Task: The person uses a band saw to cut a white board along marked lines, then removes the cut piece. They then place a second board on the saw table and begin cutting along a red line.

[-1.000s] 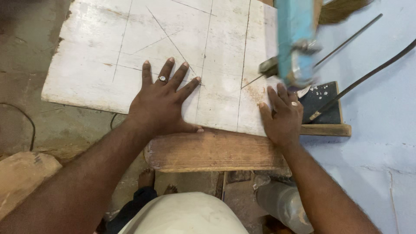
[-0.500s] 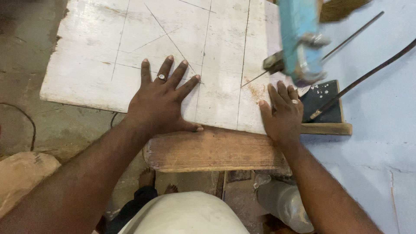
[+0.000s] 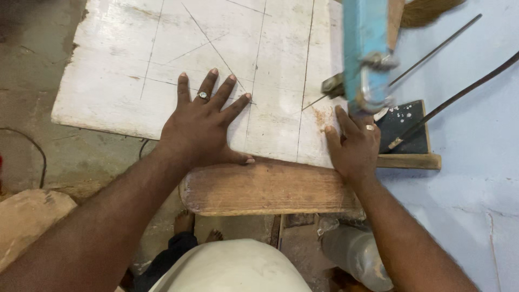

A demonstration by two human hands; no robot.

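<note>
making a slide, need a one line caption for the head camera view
Left hand and right hand pressed flat on a white board marked with pencil lines, beside a blue saw frame.

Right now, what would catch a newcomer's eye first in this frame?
The white board, scored with pencil lines, fills the upper middle, with the left hand spread flat on it. At its right edge, the right hand presses beside a blue saw frame whose blade meets the board.
</note>
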